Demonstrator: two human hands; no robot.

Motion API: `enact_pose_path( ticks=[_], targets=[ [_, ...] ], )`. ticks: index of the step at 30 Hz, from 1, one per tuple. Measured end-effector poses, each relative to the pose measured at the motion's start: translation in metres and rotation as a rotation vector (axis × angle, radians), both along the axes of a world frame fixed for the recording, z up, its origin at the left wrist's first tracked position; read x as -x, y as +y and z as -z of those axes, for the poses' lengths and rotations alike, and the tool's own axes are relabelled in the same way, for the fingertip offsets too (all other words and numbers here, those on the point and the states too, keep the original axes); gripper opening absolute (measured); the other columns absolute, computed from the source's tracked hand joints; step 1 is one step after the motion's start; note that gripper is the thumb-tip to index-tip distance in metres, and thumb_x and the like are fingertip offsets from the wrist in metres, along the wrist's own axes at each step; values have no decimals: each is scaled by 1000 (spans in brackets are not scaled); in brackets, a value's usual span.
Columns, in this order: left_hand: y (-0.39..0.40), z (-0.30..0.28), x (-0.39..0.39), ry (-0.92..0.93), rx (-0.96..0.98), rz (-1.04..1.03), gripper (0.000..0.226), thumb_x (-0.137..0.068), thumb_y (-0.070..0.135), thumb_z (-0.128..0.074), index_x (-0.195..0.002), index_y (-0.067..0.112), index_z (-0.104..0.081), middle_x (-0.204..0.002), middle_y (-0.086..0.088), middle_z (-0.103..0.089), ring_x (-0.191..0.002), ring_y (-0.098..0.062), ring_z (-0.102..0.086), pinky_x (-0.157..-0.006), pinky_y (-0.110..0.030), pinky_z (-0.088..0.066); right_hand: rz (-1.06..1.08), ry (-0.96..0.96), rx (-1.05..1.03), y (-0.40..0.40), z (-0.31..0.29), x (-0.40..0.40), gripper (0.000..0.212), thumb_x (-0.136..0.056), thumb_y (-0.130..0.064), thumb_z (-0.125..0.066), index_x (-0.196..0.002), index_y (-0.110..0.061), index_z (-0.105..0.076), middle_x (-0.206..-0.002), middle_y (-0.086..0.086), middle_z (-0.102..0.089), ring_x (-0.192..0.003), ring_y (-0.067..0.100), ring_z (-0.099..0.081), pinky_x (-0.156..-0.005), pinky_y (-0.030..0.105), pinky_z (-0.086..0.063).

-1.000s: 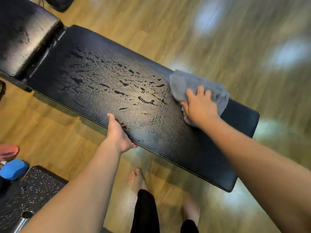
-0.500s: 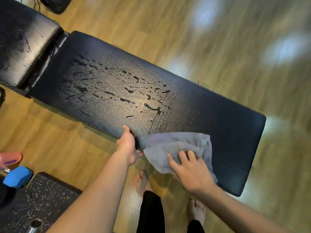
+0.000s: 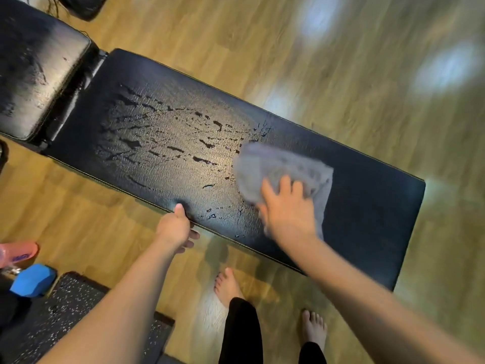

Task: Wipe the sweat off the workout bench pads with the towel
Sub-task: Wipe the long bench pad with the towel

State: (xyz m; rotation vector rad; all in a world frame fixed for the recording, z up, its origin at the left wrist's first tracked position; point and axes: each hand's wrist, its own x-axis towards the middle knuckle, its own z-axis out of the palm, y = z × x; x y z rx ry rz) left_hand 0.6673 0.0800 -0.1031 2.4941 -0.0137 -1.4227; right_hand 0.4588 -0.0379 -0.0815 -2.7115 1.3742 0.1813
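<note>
Nearest, at 6 o'clock, two bare feet (image 3: 228, 287) stand on the wood floor (image 3: 328, 64) below black trouser legs, and a speckled black mat (image 3: 78, 311) lies at 7 o'clock with a blue dumbbell (image 3: 32, 279) and a pink object (image 3: 19, 253) at its 9 o'clock side. Above them the left hand (image 3: 175, 229) grips the near edge of the long bench pad (image 3: 367, 211), thumb on top and fingers curled under the rim. At 3 o'clock of it the right hand (image 3: 287, 208), blurred, presses flat with spread fingers on a grey towel (image 3: 273, 166) that lies bunched on the pad, roughly at its middle. From the towel toward 9 o'clock the pad's surface carries dark wet streaks and drops (image 3: 168, 143); the stretch toward 3 o'clock looks plain black. Farther off, at 10 o'clock, a second, shorter pad (image 3: 34, 82) sits across a gap and also shows wet marks. At 12 o'clock a dark object (image 3: 81, 6) is cut off by the frame edge.
</note>
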Motion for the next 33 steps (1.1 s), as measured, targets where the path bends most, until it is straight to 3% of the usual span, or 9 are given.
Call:
enact_pose_path(
  ticks=[4,7,9,13,18,21,26,31,33],
  targets=[
    [4,-2,-10,37,-35,125,67,-106,47,-14,-85,3,-60,-68,-10,-70,-55,-24,-56,-55,-26,-37,-231,40,-140,78,2,32,62,-73,-47,-75,-126,-20,-59,-107,16,-47,-83,36,-50,-52,40,-45],
    [6,-2,-20,-30,-30,338,73,-107,44,-16,-74,2,-65,-55,-7,-67,-51,-23,-54,-51,-25,-36,-332,25,-144,53,1,32,64,-73,-50,-76,-127,-23,-55,-110,15,-51,-86,36,-51,-51,39,-46],
    [8,-2,-25,-92,-38,499,78,-107,44,-14,-65,5,-68,-47,-3,-66,-57,-21,-59,-61,-28,-43,-344,38,-116,21,0,17,69,-71,-49,-77,-130,-23,-51,-114,16,-49,-90,35,-49,-53,37,-46],
    [19,2,-35,-242,-89,756,88,-90,61,-1,-73,10,-70,-76,-5,-75,-83,-29,-68,-87,-39,-53,-46,-1,-30,-73,-2,-42,47,-92,-49,-58,-127,-22,-45,-126,18,-41,-106,38,-45,-63,42,-47],
    [12,-25,-34,-418,69,1176,36,-92,41,-36,-73,16,-55,-95,-10,-70,-96,-33,-66,-75,-32,-46,268,-1,-80,-113,-2,-87,45,-96,-50,-53,-130,-24,-43,-136,17,-36,-117,38,-39,-65,43,-41],
    [4,-31,-40,-411,92,1280,27,-83,44,-48,-69,21,-56,-92,-5,-72,-95,-32,-66,-72,-31,-45,48,-26,23,-36,-4,-69,47,-88,-47,-61,-125,-21,-48,-117,17,-45,-98,34,-46,-58,37,-36],
    [3,-27,-52,-405,124,1396,33,-84,45,-50,-59,23,-50,-91,-4,-74,-95,-31,-68,-67,-30,-42,-272,35,-153,88,0,-13,70,-65,-49,-79,-126,-21,-59,-107,16,-50,-84,36,-48,-53,40,-45],
    [0,-27,-59,-403,154,1521,38,-91,58,-49,-80,28,-71,-95,1,-75,-99,-27,-68,-71,-30,-44,-392,11,-71,23,1,-24,59,-78,-49,-71,-128,-23,-54,-109,14,-52,-85,35,-49,-52,37,-44],
    [-6,-28,-59,-378,148,1530,48,-92,61,-48,-67,22,-62,-84,3,-72,-94,-25,-69,-71,-30,-44,-270,25,-7,-30,3,-51,53,-84,-50,-65,-128,-23,-50,-116,16,-47,-93,36,-48,-54,37,-42]
  ],
)
